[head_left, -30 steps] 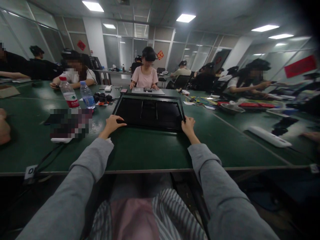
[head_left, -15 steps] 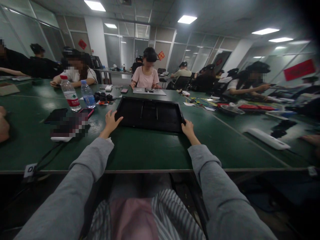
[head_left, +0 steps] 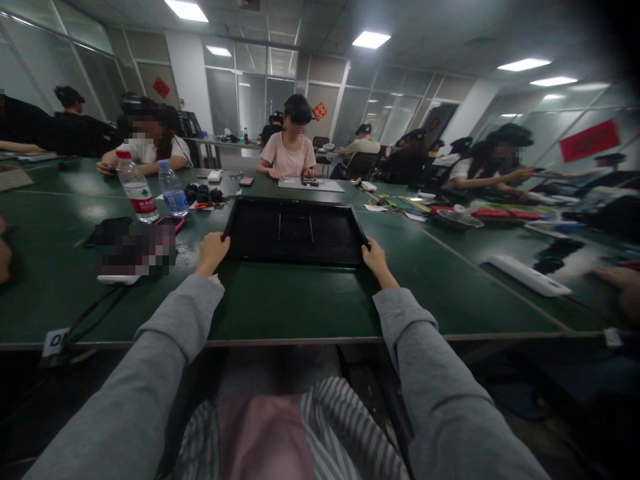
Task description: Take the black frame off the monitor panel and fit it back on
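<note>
A shallow black rectangular tray (head_left: 250,237) with a raised rim is before me on the green table, its long side towards me. Two thin light lines run down its middle section. At the tray's left side, my left hand (head_left: 214,252) is closed round the rim. My right hand (head_left: 374,256) grips the opposite short side, with the thumb on top of the edge. Fingers under the rim are hidden on both sides.
On the green table (head_left: 295,307), two water bottles (head_left: 137,190) and phones (head_left: 107,232) stand or lie at left. Coloured cables (head_left: 393,202) and a white power strip (head_left: 529,275) are at right. Across the table, a person in pink (head_left: 289,152) works over a white board (head_left: 325,187).
My left hand has gone from spread fingers beside the tray to a closed grip on its left rim. The tray's left end sits slightly further left. My right hand keeps its hold.
</note>
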Demonstrator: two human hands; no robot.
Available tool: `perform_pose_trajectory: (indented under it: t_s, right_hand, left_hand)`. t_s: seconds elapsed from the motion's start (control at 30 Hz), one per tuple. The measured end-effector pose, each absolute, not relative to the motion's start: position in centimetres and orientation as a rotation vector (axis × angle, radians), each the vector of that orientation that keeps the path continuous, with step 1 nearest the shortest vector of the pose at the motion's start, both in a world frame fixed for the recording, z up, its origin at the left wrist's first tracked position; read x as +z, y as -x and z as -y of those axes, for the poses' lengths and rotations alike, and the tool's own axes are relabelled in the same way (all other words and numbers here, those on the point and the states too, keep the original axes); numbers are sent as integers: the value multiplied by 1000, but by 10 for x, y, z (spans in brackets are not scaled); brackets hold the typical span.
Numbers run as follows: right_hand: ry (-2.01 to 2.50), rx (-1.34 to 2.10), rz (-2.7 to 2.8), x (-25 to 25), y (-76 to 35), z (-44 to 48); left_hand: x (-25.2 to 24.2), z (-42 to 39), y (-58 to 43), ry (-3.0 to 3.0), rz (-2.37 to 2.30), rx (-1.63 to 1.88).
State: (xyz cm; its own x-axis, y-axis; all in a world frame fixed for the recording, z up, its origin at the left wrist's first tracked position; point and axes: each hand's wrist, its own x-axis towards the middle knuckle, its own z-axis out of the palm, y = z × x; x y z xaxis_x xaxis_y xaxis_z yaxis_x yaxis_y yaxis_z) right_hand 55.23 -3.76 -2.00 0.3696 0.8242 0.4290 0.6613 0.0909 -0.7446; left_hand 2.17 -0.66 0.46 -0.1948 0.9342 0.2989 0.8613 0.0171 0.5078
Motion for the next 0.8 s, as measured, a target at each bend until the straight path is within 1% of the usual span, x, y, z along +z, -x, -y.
perform_pose_trajectory:
  t_s: [0.27, 0.5, 0.8]
  right_hand:
    - [1648, 122, 1315, -11, -545, 33]
    - [1729, 194, 1297, -16, -549, 30]
    - [1628, 269, 1284, -13, -555, 31]
  left_hand:
    - [7, 9, -23, -1950, -2234, 900]
    - [1, 3, -22, -1947, -2153, 891]
    - [-2, -2, -21, -1997, -2150, 826]
